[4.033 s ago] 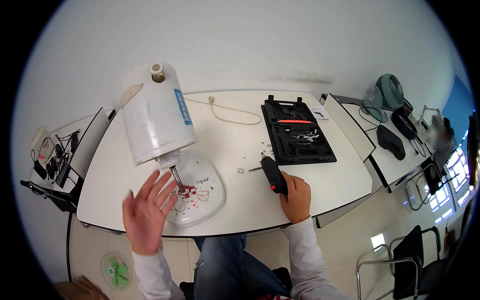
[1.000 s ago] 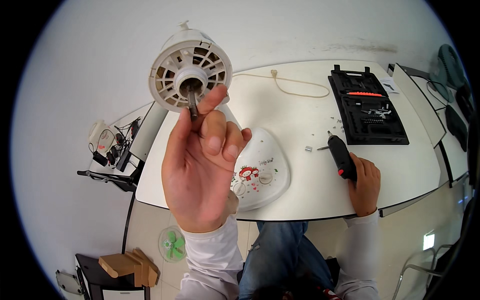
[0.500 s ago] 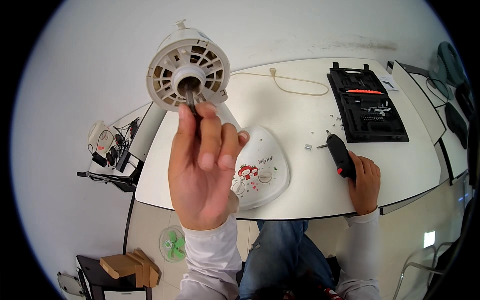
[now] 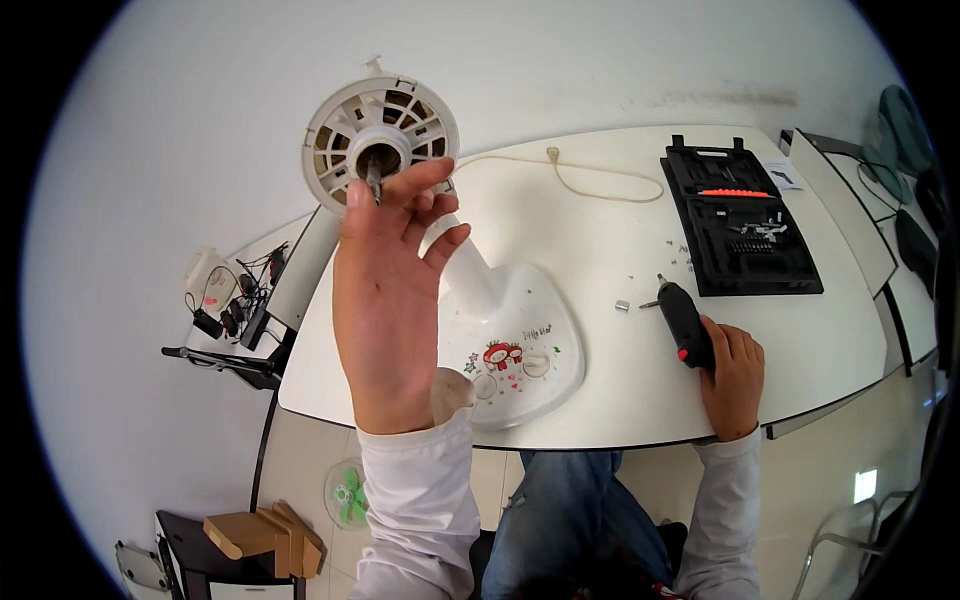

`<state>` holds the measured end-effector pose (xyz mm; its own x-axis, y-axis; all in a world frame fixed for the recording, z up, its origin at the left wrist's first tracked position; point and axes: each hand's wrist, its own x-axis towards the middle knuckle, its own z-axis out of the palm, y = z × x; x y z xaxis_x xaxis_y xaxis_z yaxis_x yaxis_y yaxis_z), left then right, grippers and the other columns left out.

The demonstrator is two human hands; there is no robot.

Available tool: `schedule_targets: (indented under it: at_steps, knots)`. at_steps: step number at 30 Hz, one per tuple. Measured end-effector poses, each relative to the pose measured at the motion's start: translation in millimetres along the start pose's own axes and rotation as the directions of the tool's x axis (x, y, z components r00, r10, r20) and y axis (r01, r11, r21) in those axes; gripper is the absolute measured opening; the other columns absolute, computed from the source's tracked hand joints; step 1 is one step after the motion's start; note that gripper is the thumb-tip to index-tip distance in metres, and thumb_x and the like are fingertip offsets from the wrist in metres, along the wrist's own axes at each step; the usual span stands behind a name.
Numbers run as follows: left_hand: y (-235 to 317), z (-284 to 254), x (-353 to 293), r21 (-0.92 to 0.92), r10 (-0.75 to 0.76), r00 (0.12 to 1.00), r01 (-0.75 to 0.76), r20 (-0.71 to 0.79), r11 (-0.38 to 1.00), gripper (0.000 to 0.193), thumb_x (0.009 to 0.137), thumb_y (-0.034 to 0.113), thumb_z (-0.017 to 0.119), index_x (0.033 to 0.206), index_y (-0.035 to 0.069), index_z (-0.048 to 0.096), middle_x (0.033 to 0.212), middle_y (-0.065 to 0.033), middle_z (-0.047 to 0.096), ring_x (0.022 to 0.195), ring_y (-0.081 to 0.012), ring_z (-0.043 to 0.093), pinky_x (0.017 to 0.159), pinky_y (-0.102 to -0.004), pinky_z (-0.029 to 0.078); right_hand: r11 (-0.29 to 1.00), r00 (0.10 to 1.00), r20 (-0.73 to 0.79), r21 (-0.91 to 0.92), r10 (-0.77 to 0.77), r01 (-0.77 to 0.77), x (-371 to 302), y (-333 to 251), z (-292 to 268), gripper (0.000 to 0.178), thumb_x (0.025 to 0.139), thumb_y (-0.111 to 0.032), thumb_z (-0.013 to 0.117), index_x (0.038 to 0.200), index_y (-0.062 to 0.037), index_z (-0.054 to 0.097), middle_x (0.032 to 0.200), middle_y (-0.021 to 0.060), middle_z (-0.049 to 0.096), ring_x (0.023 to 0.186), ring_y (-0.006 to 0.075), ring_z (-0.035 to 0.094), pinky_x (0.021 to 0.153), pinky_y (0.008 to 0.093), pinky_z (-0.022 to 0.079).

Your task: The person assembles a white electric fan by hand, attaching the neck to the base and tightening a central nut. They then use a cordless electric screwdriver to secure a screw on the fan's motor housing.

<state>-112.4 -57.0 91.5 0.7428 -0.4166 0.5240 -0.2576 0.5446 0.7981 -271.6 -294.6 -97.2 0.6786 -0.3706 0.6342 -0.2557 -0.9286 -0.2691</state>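
Note:
A white table fan without blades or front guard stands on the table, its motor housing (image 4: 335,110) facing me with a slotted round face. A dark metal shaft (image 4: 375,180) sticks out of the collar at its centre. My left hand (image 4: 390,290) is raised before the fan, palm up, with thumb and fingers apart around the shaft tip. Below it is the white fan base (image 4: 525,385) with red cartoon prints and two round knobs. My right hand (image 4: 733,380) grips the handle end of a black cordless screwdriver (image 4: 683,322) resting on the table.
An open black tool case (image 4: 745,265) with bits and sockets lies at the back right. Several small screws (image 4: 680,255) and a silver metal cylinder (image 4: 622,305) lie near the screwdriver. A pale power cord (image 4: 600,195) runs along the back. A green-bladed fan guard (image 4: 347,495) is on the floor.
My left fingers have loosened from the shaft and spread apart, showing more of its tip. The whole view has shifted slightly. My right hand stays on the screwdriver.

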Motion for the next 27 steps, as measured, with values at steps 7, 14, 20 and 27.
schedule_targets:
  at_steps: [7,14,20,27]
  knots:
    - [2.6,2.3,0.2,-0.008,-0.012,0.998,0.011,-0.057,1.000,0.052,0.096,0.041,0.036,0.119,-0.002,0.052,0.125,-0.0148,0.052,0.123,-0.0279,0.043,0.103,-0.0436,0.033,1.000,1.000,-0.001,0.027,0.001,-0.001,0.5,-1.9,-1.3,0.057,0.065,0.005,0.063,0.120,-0.0083,0.055,0.103,0.0088,0.058,0.098,0.0267,0.054,0.089,0.0388,0.038]
    - [-6.4,-2.8,4.6,-0.038,0.097,0.994,-0.099,-0.047,0.994,0.041,0.095,0.035,0.038,0.100,0.000,0.059,0.119,-0.0160,0.057,0.124,-0.0302,0.044,0.105,-0.0437,0.032,1.000,1.000,-0.011,0.020,-0.013,0.014,-0.5,0.0,-0.1,0.058,0.065,0.005,0.063,0.121,-0.0081,0.055,0.102,0.0090,0.057,0.097,0.0266,0.054,0.088,0.0386,0.038]
    - [-8.6,4.2,4.9,-0.095,0.120,0.990,-0.127,-0.073,0.987,0.036,0.094,0.034,0.041,0.096,0.003,0.059,0.121,-0.0157,0.056,0.126,-0.0292,0.041,0.106,-0.0430,0.030,0.999,1.000,-0.017,0.026,-0.017,0.018,-0.8,0.7,-1.1,0.057,0.066,0.005,0.063,0.121,-0.0080,0.055,0.102,0.0088,0.057,0.097,0.0264,0.054,0.088,0.0384,0.038]
    - [-11.2,4.2,4.5,-0.155,0.111,0.991,-0.121,-0.075,0.980,0.038,0.093,0.039,0.042,0.089,0.006,0.058,0.116,-0.0091,0.056,0.124,-0.0238,0.041,0.101,-0.0395,0.031,1.000,1.000,-0.017,0.012,-0.017,0.018,-1.1,-0.4,-1.0,0.057,0.066,0.005,0.063,0.120,-0.0084,0.055,0.101,0.0083,0.057,0.096,0.0262,0.054,0.087,0.0383,0.039]
